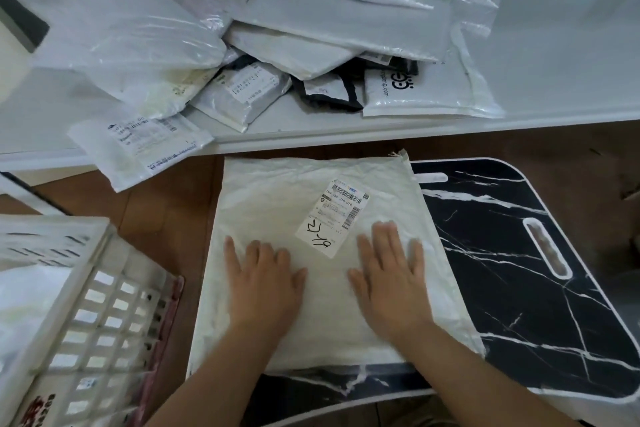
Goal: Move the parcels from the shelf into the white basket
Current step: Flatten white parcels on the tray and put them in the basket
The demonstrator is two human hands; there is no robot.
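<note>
Head view: a large white parcel [311,253] lies flat on the marbled surface [519,288], toward its left edge. Left hand [263,284] and right hand [391,281] press it, each grip flat, clasping nothing. White basket [69,305] sits left, nearer the left hand; more parcels [242,45] crowd the shelf [554,62].

You are looking through a single head-worn camera, facing forward and steeply down from close above the bench [519,253]. It is taking in the shelf [554,87] ahead and the white basket [86,288] at lower left.
</note>
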